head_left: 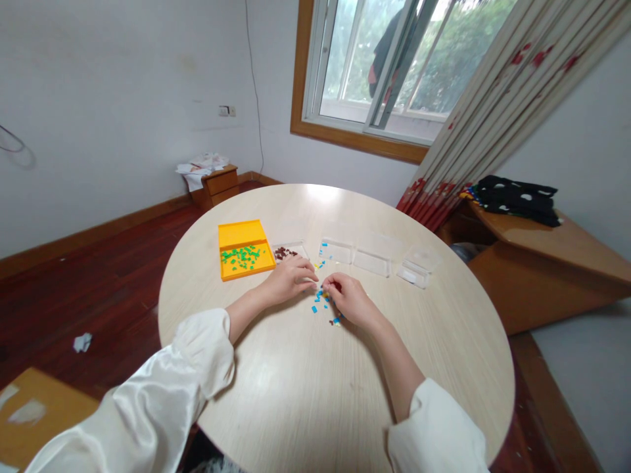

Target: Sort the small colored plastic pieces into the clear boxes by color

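Small blue pieces, with a few yellow, white and dark brown ones, lie loose in the middle of the round table. My right hand is over this pile, its thumb and fingertips pinched together; what they hold is too small to make out. Just left of it, my left hand curves over the tabletop with thumb and fingers apart, nothing visible between them. Behind my left hand, dark brown pieces sit in a clear box, partly hidden. An open yellow box with green pieces stands farther left.
Beyond my hands is a clear box with a few blue pieces at its left end. Another clear box adjoins it, and a smaller one stands farther right. A wooden cabinet flanks the table's right side.
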`<state>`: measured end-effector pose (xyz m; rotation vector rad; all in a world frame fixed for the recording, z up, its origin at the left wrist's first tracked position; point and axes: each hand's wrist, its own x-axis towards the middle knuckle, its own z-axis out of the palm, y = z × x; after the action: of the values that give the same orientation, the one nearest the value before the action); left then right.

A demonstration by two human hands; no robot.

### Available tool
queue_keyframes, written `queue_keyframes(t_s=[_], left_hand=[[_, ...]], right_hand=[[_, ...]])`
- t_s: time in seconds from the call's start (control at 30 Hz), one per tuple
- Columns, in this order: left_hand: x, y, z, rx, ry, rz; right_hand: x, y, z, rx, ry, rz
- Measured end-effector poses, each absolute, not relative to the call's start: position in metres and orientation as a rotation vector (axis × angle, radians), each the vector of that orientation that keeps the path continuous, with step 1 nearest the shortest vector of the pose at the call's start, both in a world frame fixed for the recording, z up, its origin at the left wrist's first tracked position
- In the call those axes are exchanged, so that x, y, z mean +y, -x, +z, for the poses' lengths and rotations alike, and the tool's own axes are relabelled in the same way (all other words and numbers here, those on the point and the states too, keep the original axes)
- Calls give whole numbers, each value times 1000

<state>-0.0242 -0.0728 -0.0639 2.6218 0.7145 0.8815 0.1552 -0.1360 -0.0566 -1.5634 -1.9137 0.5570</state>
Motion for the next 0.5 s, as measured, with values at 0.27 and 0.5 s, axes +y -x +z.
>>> queue_keyframes(t_s=[0.27,0.5], left_hand=[[-78,22,-61,706,-2629,877],[-79,21,-63,664,-2622,914]], right_hand=[[-136,-153,-55,-1853,1526,621],[-135,-151,-56,-1854,1521,669]])
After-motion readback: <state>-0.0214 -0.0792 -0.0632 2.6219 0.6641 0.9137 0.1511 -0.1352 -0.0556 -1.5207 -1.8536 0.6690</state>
